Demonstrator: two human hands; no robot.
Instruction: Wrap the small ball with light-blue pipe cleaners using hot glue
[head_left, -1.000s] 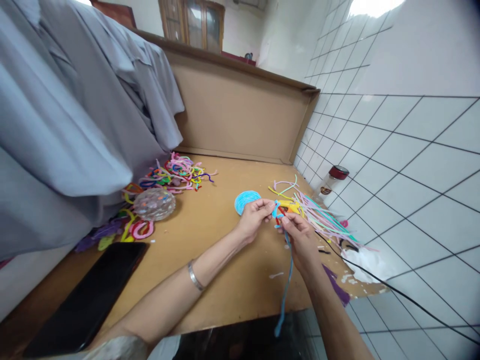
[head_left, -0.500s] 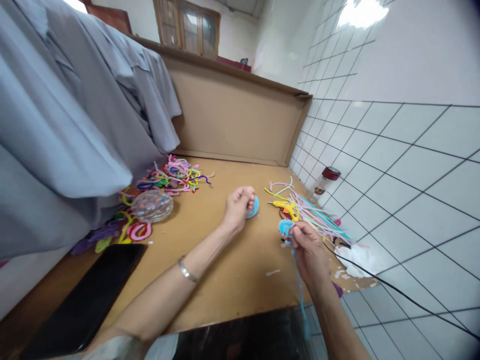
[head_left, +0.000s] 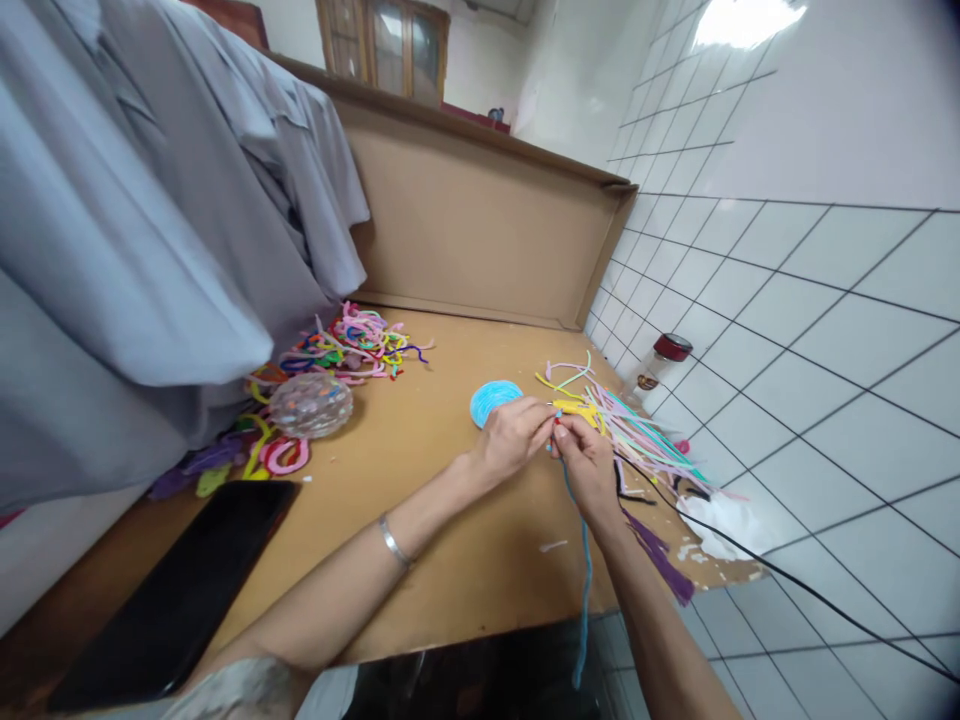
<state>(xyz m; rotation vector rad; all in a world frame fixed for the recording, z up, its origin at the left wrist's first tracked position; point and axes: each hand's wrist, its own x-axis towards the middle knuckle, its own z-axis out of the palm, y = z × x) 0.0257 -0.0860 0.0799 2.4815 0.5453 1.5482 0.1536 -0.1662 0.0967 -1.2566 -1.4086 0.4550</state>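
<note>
My left hand is closed, its thumb and fingertips pinching at a small blue piece with red bits, mostly hidden by fingers. My right hand is closed on the same piece from the right, the fingertips of both hands meeting there. From my right hand a blue pipe cleaner hangs down past the table's front edge. Just behind my left hand lies a flat, coiled light-blue disc on the table. The yellow glue gun sits behind my right hand, partly covered.
Loose pastel pipe cleaners lie along the tiled wall, near a red-lidded jar and white tissue. A black phone, a clear faceted bowl and a colourful pipe-cleaner pile are left. A black cord crosses the right side.
My left hand has moved right, off the light-blue disc, to meet my right hand at the small blue piece. The disc now shows fully apart from its near edge.
</note>
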